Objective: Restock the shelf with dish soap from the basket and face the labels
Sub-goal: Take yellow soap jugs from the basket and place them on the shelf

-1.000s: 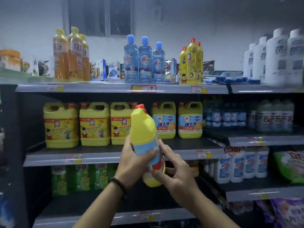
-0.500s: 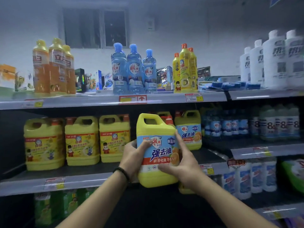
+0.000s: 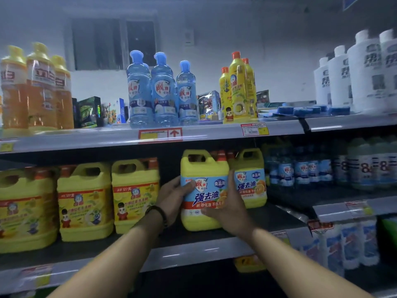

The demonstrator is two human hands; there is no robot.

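A yellow dish soap jug (image 3: 204, 168) with a blue label stands upright on the middle shelf (image 3: 193, 254), label facing me. My left hand (image 3: 174, 196) grips its left side, thumb on the label. My right hand (image 3: 229, 207) grips its right side and lower front. A matching yellow jug (image 3: 251, 181) stands just right of it, touching or nearly so. Red caps of more jugs show behind them. The basket is out of view.
Three yellow jugs with yellow labels (image 3: 86, 203) stand to the left on the same shelf. Blue bottles (image 3: 300, 171) fill the shelf to the right. The top shelf carries orange bottles (image 3: 36, 89), clear blue bottles (image 3: 161, 91), slim yellow bottles (image 3: 238, 89) and white bottles (image 3: 354, 72).
The jug turned from side-on to label forward, then moved from in front of the shelf edge back onto the middle shelf, beside the matching jug. Both hands stayed on it.
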